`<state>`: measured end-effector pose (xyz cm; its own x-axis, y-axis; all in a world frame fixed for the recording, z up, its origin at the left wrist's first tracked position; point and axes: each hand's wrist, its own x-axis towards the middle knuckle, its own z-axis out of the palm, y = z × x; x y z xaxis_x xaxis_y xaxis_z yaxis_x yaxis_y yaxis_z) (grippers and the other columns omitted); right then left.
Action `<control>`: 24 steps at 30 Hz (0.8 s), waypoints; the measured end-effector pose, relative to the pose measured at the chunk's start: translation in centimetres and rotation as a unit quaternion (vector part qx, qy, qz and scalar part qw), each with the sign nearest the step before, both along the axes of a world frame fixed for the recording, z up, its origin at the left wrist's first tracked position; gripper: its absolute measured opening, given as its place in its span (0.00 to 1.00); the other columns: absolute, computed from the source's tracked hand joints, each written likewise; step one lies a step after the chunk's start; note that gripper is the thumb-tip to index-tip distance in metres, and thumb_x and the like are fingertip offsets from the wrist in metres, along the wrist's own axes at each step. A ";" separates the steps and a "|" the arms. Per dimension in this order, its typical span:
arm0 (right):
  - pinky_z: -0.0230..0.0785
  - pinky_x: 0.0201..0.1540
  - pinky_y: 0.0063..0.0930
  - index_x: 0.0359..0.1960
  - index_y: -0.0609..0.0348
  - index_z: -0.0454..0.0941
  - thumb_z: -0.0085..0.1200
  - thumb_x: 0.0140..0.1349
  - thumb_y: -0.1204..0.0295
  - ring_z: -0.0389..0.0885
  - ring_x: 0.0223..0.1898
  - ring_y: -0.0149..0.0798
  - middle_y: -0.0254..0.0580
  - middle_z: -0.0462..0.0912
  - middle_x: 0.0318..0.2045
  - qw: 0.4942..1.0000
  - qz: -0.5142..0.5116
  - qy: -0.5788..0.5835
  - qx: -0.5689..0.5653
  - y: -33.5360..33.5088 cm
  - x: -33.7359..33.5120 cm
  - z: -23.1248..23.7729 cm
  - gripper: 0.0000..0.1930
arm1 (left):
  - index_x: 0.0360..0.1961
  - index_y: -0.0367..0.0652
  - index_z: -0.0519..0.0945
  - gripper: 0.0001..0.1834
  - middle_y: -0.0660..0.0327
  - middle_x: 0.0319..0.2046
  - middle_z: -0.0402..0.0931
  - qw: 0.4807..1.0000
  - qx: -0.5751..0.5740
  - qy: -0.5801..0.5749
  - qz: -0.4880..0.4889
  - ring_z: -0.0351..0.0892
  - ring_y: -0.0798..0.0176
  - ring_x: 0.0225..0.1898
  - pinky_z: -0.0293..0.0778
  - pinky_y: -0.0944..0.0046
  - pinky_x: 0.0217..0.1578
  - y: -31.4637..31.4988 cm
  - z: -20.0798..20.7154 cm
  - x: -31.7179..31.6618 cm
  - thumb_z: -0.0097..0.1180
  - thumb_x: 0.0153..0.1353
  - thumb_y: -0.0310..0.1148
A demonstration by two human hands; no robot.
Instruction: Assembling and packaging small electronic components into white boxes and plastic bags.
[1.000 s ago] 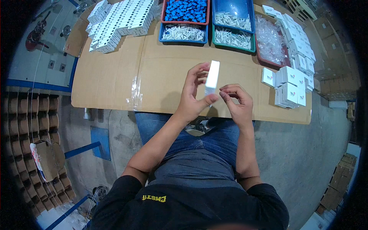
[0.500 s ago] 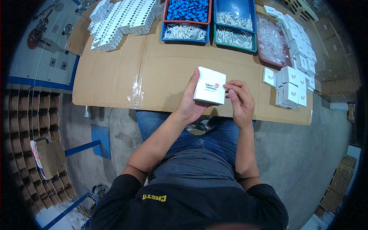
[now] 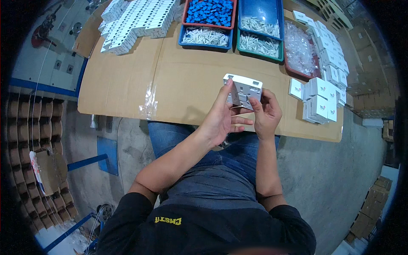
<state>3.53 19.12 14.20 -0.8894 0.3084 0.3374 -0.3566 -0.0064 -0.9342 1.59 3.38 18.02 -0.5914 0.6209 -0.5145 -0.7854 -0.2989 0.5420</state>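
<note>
A small square white plastic box (image 3: 243,92) is tilted up above the near part of the table, its hollow, slotted back turned toward me. My right hand (image 3: 267,117) grips its right side, thumb on the near face and fingers behind. The thumb of my left hand (image 3: 216,123) presses the upper left edge, while a finger lies by the lower edge and the others spread loosely below. The printed front of the box is hidden.
White boxes stand in rows at the far left (image 3: 140,21) and in stacks on the right (image 3: 319,100). Trays along the back hold blue parts (image 3: 209,12), white plugs (image 3: 206,37) and clear plastic bags (image 3: 299,46). The cardboard-covered table (image 3: 119,85) ends just before my legs.
The box has been turned over from its printed front to its hollow back and shifted slightly right. My right hand has closed on its side; my left fingers have loosened beneath it.
</note>
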 end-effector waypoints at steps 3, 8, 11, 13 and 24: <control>0.71 0.49 0.25 0.46 0.70 0.79 0.65 0.62 0.77 0.80 0.43 0.32 0.38 0.83 0.37 1.000 -0.002 -0.005 0.004 -0.4 0.0 0.1 0.13 | 0.60 0.40 0.73 0.53 0.57 0.47 0.76 1.000 0.006 -0.022 0.008 0.82 0.60 0.45 0.77 0.63 0.39 -0.2 -0.2 0.3 0.38 0.57 0.81; 0.73 0.44 0.26 0.47 0.68 0.80 0.67 0.59 0.78 0.81 0.39 0.33 0.41 0.83 0.36 0.990 -0.024 -0.002 0.136 -0.1 -0.2 0.6 0.15 | 0.57 0.40 0.73 0.46 0.56 0.50 0.75 0.996 0.002 -0.011 0.084 0.80 0.59 0.48 0.77 0.60 0.44 0.2 1.4 0.6 0.42 0.61 0.75; 0.74 0.40 0.26 0.48 0.65 0.82 0.68 0.56 0.78 0.81 0.36 0.35 0.43 0.83 0.35 0.969 -0.038 0.023 0.241 -0.8 -0.1 1.9 0.17 | 0.56 0.39 0.72 0.43 0.55 0.51 0.75 0.987 0.050 -0.063 0.138 0.79 0.57 0.50 0.75 0.56 0.49 0.3 0.6 0.0 0.44 0.64 0.72; 0.74 0.38 0.26 0.50 0.64 0.82 0.69 0.54 0.78 0.82 0.38 0.35 0.43 0.84 0.38 0.976 -0.037 0.035 0.212 -1.5 -0.1 1.6 0.20 | 0.55 0.39 0.72 0.41 0.54 0.51 0.75 0.976 0.112 -0.114 0.146 0.79 0.56 0.50 0.74 0.54 0.52 0.1 0.2 -0.1 0.44 0.65 0.71; 0.77 0.41 0.25 0.49 0.71 0.81 0.66 0.54 0.83 0.84 0.42 0.34 0.47 0.85 0.44 0.995 0.028 -0.040 0.089 -2.8 1.2 0.6 0.19 | 0.49 0.42 0.75 0.45 0.58 0.45 0.79 0.991 0.097 -0.081 0.041 0.80 0.57 0.45 0.73 0.52 0.51 -1.3 0.1 0.0 0.46 0.57 0.78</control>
